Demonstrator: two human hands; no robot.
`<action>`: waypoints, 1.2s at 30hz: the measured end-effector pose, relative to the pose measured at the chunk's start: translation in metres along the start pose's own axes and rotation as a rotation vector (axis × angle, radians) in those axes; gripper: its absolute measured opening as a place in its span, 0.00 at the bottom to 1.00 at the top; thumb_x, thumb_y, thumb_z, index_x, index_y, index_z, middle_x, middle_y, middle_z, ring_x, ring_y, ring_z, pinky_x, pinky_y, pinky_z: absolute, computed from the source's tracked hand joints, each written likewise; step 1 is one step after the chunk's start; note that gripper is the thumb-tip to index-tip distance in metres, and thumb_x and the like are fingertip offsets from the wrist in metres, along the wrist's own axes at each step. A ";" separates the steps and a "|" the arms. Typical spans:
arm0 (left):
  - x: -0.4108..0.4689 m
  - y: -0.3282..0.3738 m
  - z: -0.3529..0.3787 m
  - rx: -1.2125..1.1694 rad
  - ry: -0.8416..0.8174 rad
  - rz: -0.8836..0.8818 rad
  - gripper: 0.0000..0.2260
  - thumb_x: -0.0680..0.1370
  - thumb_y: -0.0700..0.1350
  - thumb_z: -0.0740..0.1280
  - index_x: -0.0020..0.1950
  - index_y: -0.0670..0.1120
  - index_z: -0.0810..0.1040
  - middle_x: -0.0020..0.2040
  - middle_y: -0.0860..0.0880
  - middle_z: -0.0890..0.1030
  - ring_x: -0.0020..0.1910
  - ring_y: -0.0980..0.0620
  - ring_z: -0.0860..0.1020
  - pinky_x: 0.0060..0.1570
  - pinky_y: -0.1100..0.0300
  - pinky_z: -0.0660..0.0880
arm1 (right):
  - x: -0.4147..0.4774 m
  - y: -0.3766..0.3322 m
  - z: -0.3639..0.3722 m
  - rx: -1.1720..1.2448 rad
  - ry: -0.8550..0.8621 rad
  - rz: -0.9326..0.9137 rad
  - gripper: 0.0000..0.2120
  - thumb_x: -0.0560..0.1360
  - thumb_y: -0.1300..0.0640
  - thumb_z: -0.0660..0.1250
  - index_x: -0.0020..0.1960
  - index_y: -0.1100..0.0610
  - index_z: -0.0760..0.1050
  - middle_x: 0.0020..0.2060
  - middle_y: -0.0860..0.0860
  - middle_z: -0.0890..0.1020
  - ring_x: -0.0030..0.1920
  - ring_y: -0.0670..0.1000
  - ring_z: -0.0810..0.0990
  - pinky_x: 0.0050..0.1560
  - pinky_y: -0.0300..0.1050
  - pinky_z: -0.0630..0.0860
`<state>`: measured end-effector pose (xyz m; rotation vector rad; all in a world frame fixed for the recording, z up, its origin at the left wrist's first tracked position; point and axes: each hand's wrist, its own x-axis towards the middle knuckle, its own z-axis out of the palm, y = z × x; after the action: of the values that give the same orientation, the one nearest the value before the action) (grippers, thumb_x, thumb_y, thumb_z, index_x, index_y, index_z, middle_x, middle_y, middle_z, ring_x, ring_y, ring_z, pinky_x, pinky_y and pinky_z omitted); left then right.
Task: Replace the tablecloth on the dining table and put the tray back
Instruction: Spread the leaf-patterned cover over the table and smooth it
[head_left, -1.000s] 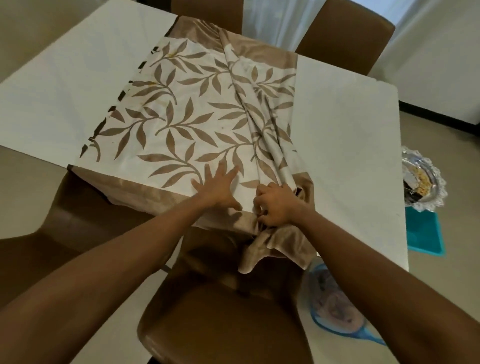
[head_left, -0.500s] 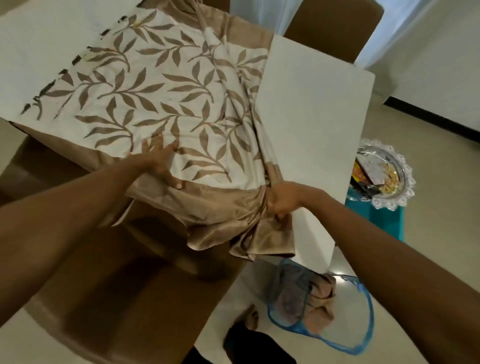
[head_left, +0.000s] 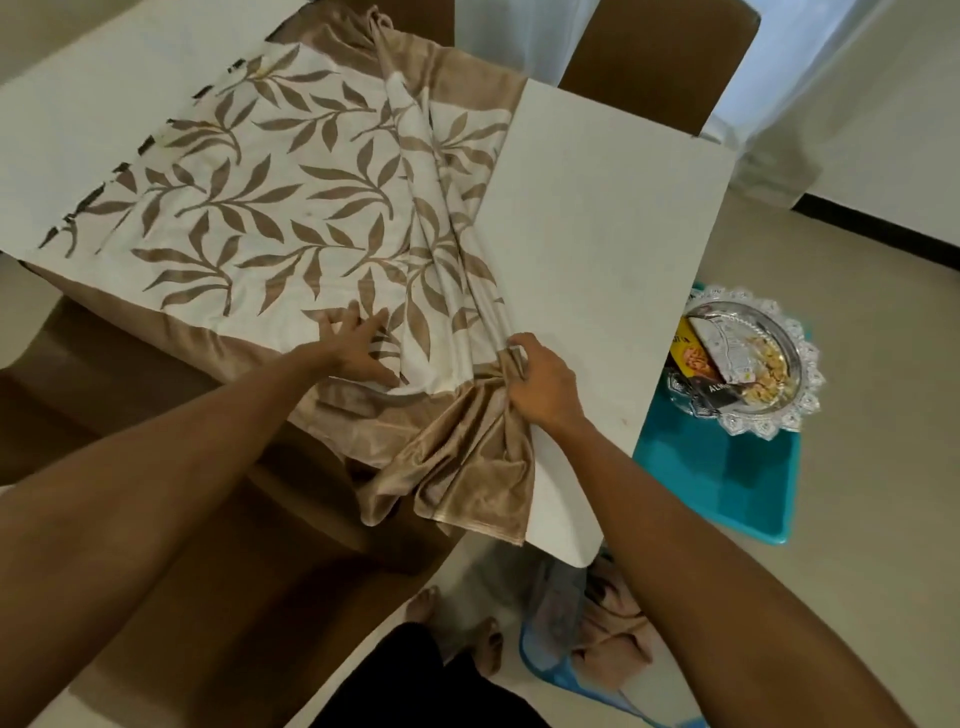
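Tablecloth (head_left: 311, 197) stays bunched in right hand (head_left: 543, 387); left hand (head_left: 356, 345) slid closer.

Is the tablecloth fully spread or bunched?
Partly spread. The tablecloth lies flat on the left, but its right side is bunched in folds gripped by the right hand; the table beyond is bare.
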<state>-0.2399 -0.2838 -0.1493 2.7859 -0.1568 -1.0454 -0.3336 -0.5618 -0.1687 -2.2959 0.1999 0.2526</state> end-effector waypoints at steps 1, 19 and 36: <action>0.002 -0.002 0.000 -0.006 -0.016 -0.005 0.50 0.73 0.60 0.73 0.81 0.57 0.40 0.80 0.44 0.33 0.78 0.35 0.32 0.76 0.39 0.38 | -0.004 0.007 -0.010 0.023 0.036 0.012 0.19 0.73 0.49 0.63 0.64 0.49 0.74 0.47 0.49 0.80 0.47 0.52 0.78 0.47 0.42 0.67; 0.124 0.067 -0.079 0.027 0.566 0.056 0.20 0.78 0.53 0.64 0.69 0.48 0.74 0.65 0.42 0.75 0.65 0.38 0.72 0.60 0.40 0.73 | 0.151 0.007 -0.051 -0.470 0.267 -0.156 0.24 0.71 0.56 0.64 0.67 0.50 0.78 0.68 0.56 0.75 0.62 0.60 0.74 0.55 0.58 0.75; 0.270 0.115 -0.176 0.039 0.569 -0.005 0.24 0.81 0.58 0.56 0.69 0.44 0.72 0.70 0.38 0.71 0.68 0.34 0.68 0.64 0.37 0.68 | 0.258 0.051 -0.121 -0.308 0.683 0.059 0.19 0.69 0.62 0.64 0.57 0.51 0.83 0.58 0.54 0.80 0.57 0.59 0.76 0.54 0.53 0.69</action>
<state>0.0740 -0.4185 -0.1711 2.9852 -0.0957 -0.2192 -0.0813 -0.7018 -0.1886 -2.6056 0.6073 -0.5197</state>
